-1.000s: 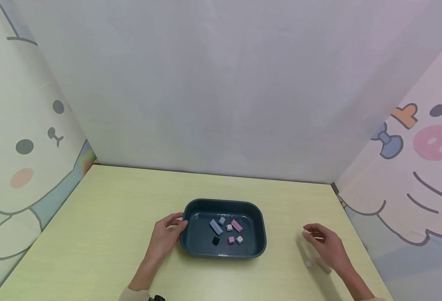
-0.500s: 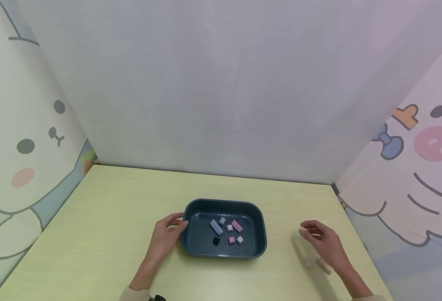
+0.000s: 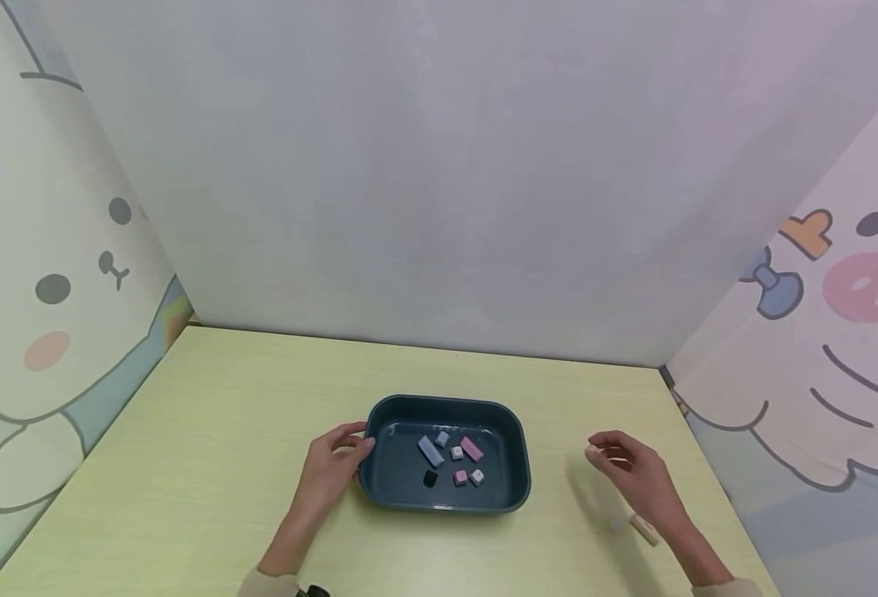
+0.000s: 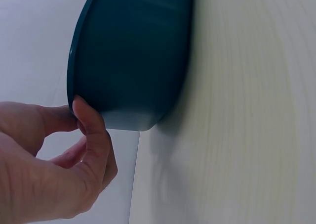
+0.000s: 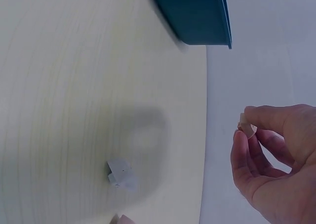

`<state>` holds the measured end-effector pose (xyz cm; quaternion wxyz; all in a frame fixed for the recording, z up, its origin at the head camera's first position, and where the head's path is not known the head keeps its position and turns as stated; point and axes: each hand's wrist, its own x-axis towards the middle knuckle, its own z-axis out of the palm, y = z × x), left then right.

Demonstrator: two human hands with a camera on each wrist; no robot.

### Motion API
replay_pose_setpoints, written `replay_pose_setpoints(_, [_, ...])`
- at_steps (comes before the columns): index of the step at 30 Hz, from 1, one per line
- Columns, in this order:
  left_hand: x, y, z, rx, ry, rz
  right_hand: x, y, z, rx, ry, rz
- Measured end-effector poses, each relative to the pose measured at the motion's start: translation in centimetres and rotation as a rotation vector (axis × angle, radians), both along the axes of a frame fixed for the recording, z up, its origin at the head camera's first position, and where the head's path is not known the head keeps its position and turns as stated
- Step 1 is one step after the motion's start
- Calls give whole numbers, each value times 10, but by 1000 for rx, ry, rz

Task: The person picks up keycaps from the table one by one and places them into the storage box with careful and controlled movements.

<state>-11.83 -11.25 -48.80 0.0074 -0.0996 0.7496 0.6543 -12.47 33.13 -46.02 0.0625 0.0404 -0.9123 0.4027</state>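
Note:
My left hand (image 3: 329, 464) pinches the left rim of a dark blue-green tray (image 3: 509, 497), thumb on the rim and fingers on the outer wall, as the left wrist view shows. Inside the tray lie several small blocks, among them a blue bar (image 3: 431, 451), a pink bar (image 3: 472, 449), a pink cube (image 3: 460, 478), a white cube (image 3: 477, 477) and a black piece (image 3: 430, 478). To the right of the tray, my right hand (image 3: 636, 477) is raised over the table, pinching a small cream-coloured piece (image 5: 248, 125) between thumb and fingertips. The fingers partly hide its shape.
On the pale yellow table (image 3: 259, 414), below my right hand, lie a small whitish piece (image 3: 615, 524) and a beige bar (image 3: 643, 530). A grey-white backdrop (image 3: 424, 207) rises behind the table, and cartoon-printed panels stand at both sides.
My right hand has moved left toward the tray with the cream-coloured piece, uncovering more of the beige bar. My left hand and the tray have stayed in place.

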Motion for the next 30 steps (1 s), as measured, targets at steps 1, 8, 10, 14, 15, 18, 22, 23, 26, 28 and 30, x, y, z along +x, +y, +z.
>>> replay_pose_setpoints(1, [0, 0, 0, -2, 1, 0, 0, -1, 1, -3, 0, 3])
replay_pose_setpoints(8, [0, 1, 1, -10, -4, 3, -1, -9, 4, -18, 1, 7])
replay_pose_setpoints(10, [1, 1, 1, -8, 0, 0, -1, -11, 5, -19, 1, 8])
replay_pose_setpoints(14, [1, 0, 1, -1, 1, -3, -3, -15, 6, -19, 1, 13])
replay_pose_setpoints(15, [1, 0, 1, 1, -1, -3, -3, -16, 6, -18, 1, 15])
replay_pose_setpoints(18, [0, 1, 1, 7, -3, -3, -4, -18, 7, -17, -1, 20])
replay_pose_setpoints(22, [1, 1, 1, 8, 3, -4, -5, -22, 9, -13, -7, 27])
replay_pose_setpoints(23, [1, 1, 1, 7, 4, -5, -6, -23, 10, -10, -8, 30])
replay_pose_setpoints(26, [0, 1, 1, -1, -4, 0, -7, -26, 11, -4, -5, 37])
replay_pose_setpoints(28, [0, 2, 1, -9, -9, 2, -8, -28, 11, 1, -3, 43])
replay_pose_setpoints(30, [0, 1, 1, -9, -11, 2, -8, -30, 12, 1, 3, 52])
